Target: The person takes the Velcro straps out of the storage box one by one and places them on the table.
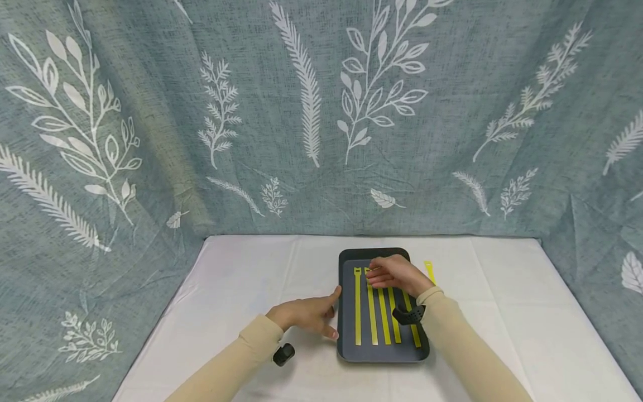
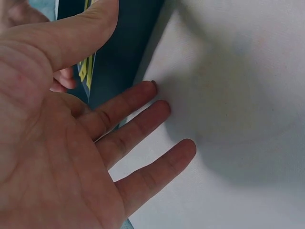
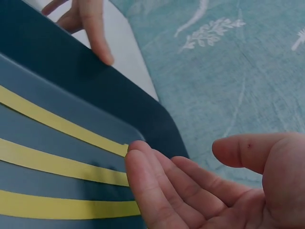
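A dark grey tray [image 1: 347, 312] lies lengthwise on the white-covered table. Inside it, several yellow hook-and-loop cable straps [image 1: 358, 312] lie side by side, with slotted heads at the far end. My left hand [image 1: 307, 314] is at the tray's left side, a fingertip right at the rim and the other fingers loosely spread in the left wrist view. Over the tray's far half is my right hand [image 1: 399, 273], its fingers extended together and nothing in its grasp; it hides some strap heads. Another yellow strap [image 1: 429, 270] shows just outside the tray's right edge, partly hidden by the right wrist.
White cloth [image 1: 241, 279] covers the table. A blue-grey curtain with white leaf prints [image 1: 311, 195] hangs behind it and along both sides. Each wrist wears a black band, the right one [image 1: 408, 315] passing low over the straps.
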Demonstrator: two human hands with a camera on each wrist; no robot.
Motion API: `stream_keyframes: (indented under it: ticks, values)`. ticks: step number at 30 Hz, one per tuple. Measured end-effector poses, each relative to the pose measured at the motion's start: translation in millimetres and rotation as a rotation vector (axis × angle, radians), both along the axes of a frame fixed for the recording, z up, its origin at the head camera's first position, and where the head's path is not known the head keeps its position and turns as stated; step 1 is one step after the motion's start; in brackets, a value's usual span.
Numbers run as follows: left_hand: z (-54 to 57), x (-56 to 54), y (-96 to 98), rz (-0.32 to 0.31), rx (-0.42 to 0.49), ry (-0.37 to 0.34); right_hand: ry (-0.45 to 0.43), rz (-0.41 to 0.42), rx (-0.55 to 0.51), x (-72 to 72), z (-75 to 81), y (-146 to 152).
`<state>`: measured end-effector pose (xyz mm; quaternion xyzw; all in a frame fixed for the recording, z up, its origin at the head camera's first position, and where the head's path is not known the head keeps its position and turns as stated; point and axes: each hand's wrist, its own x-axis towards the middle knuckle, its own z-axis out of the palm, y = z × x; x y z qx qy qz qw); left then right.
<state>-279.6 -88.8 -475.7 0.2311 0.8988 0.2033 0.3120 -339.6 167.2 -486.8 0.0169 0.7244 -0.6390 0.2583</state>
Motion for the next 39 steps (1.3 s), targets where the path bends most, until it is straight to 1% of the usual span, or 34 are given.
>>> stream_keyframes:
  ticks: [5, 11, 19, 27, 34, 39]
  values:
    - [0.9, 1.8, 0.6, -0.004, 0.006, 0.001, -0.025, 0.003, -0.022, 3.4, -8.8, -4.2]
    - [1.2, 4.1, 0.5, -0.005, 0.000, 0.002, -0.027, 0.035, -0.021, 6.2, -16.6, -7.0]
    - [0.1, 4.4, 0.1, -0.009, 0.012, -0.003, -0.033, 0.046, -0.005, 11.6, -19.7, -12.9]
    - [2.3, 3.0, 1.5, -0.015, 0.000, -0.007, -0.043, 0.039, 0.002, 13.2, -20.4, -16.4]
    - [3.6, 0.5, 2.2, -0.021, -0.003, -0.026, -0.060, 0.054, -0.025, 12.4, -24.2, -22.5]
    - [3.5, -1.5, 0.7, -0.033, -0.007, -0.026, -0.067, 0.066, -0.041, 12.0, -25.2, -29.5]
